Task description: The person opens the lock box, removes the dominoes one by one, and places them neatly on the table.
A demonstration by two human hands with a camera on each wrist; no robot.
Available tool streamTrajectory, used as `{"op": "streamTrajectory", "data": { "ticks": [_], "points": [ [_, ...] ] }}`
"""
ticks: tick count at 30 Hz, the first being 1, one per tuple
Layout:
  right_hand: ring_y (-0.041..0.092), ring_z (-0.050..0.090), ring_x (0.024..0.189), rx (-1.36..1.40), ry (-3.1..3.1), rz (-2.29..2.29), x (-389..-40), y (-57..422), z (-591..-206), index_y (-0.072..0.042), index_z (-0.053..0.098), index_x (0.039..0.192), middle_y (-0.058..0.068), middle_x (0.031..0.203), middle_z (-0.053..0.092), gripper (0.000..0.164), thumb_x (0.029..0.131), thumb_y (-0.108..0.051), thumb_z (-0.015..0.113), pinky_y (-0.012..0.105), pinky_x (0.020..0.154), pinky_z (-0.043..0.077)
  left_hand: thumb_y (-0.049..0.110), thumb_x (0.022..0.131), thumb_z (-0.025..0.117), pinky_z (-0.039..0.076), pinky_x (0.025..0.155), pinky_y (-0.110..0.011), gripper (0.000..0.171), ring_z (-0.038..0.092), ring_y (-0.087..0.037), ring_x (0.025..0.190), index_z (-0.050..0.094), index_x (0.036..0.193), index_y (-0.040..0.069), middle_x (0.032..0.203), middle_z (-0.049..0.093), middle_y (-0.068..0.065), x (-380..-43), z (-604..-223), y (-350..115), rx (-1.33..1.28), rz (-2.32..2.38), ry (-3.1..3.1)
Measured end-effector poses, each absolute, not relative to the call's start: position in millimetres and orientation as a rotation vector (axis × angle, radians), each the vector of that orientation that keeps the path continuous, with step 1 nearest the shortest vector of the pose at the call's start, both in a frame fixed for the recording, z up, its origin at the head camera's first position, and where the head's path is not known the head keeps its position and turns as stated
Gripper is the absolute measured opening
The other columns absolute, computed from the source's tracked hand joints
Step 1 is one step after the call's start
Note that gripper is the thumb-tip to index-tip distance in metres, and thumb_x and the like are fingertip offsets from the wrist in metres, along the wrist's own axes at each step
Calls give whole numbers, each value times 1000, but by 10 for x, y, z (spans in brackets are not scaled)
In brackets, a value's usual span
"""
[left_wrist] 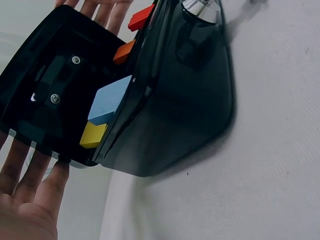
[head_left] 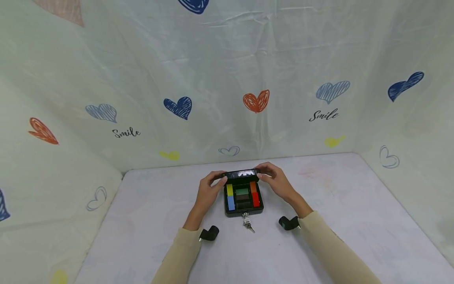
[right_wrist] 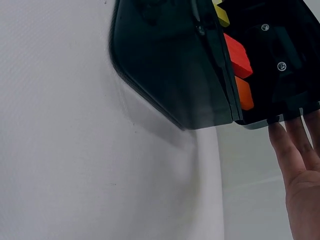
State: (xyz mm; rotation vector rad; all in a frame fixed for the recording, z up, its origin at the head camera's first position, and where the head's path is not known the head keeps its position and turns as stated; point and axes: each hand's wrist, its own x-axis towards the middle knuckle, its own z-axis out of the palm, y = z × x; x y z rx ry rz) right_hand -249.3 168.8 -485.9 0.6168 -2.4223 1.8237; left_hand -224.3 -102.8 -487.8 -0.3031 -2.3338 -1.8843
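A black lockable box [head_left: 244,213] stands on the table with its lid [head_left: 241,174] raised at the back. My left hand [head_left: 206,192] holds the lid's left end, thumb in front and fingers behind. At the opposite end, my right hand [head_left: 278,183] grips it the same way. Inside the box, a yellow block [head_left: 229,190] and a blue block [head_left: 231,203] line the left side. An orange block [head_left: 253,187] and a red block [head_left: 255,199] line the right. Keys [head_left: 248,224] hang from the front lock. Screws show inside the lid [left_wrist: 47,107] in the left wrist view.
The white table [head_left: 149,221] ends at a pale curtain [head_left: 213,130] printed with hearts, which also runs along both sides. Each wrist carries a small black device, one at the left sleeve [head_left: 179,250] and one at the right sleeve [head_left: 331,244].
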Motion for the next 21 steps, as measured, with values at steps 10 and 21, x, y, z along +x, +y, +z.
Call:
{"op": "streamTrajectory", "data": {
  "ticks": [10, 21],
  "points": [
    [35, 60, 128, 563, -2436, 1887, -2504, 1671, -4828, 4, 63, 131, 22, 131, 67, 29, 105, -10, 62, 22, 102, 54, 20, 103, 71, 40, 124, -58, 33, 60, -35, 132, 70, 130, 1, 133, 69, -18, -2287, -4872, -1017, -243, -1911, -2324],
    [38, 61, 129, 523, -2461, 1920, -2510, 1663, -4814, 4, 60, 135, 24, 137, 63, 33, 107, -14, 60, 42, 109, 56, 18, 103, 71, 40, 124, -57, 34, 61, -35, 132, 70, 131, -1, 133, 69, -19, -2313, -4862, -1004, -204, -1942, -2315]
  ]
}}
